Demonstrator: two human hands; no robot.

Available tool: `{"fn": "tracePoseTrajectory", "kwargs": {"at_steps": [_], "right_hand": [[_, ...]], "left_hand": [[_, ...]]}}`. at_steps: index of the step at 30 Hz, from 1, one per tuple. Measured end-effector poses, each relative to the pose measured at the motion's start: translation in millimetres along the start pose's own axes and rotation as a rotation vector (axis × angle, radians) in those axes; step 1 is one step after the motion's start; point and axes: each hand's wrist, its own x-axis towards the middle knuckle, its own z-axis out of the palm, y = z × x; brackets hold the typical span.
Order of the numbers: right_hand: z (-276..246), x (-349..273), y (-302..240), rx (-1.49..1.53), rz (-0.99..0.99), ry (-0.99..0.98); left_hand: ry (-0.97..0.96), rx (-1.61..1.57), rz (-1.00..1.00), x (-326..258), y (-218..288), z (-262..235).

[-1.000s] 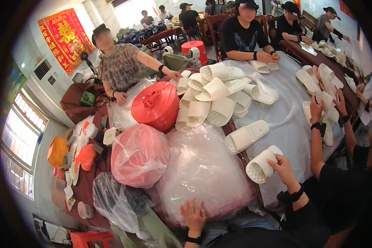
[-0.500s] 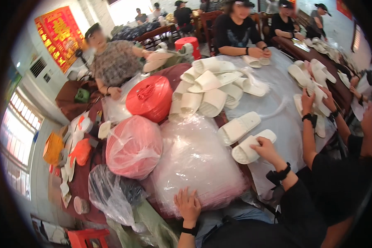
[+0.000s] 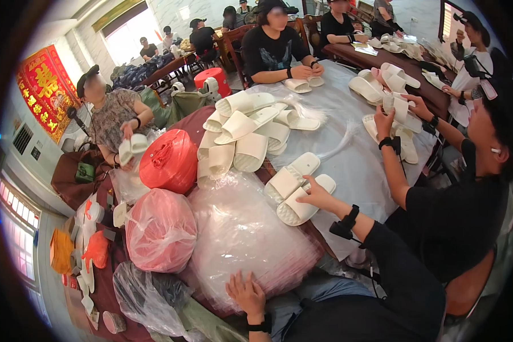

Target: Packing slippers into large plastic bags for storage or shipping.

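a crowded workroom is seen from the head camera, looking down over a long table covered in a pale sheet. at the lower middle of the frame, the left hand is laid flat with fingers spread on the near edge of a large bundle of clear plastic bags; nothing is gripped by it. at the centre, the right hand is stretched forward, partly open, with its fingertips pressed on a white slipper lying sole-side on the table; it is touched rather than clasped. a second white slipper is placed just beside it, toward the upper left. beyond these, a heap of white slippers is piled at the upper middle. two red spools of string wrapped in plastic are set left of the bag bundle: one at the middle left, another above it. at the right of the frame, a person in a black shirt is seated with slippers held up. at the upper left, another seated person is holding a pair of slippers.
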Motion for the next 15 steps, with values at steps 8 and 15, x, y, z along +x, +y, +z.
{"fn": "tracePoseTrajectory", "kwargs": {"at_steps": [8,15], "right_hand": [[10.8,24.3,-4.3,-0.054,-0.160,-0.058],[8.3,15.9,-20.1,0.146,0.175,0.071]], "left_hand": [[0.025,0.015,0.009,-0.4,0.0,1.5],[0.037,0.027,0.017,0.5,-0.4,-0.1]]}}
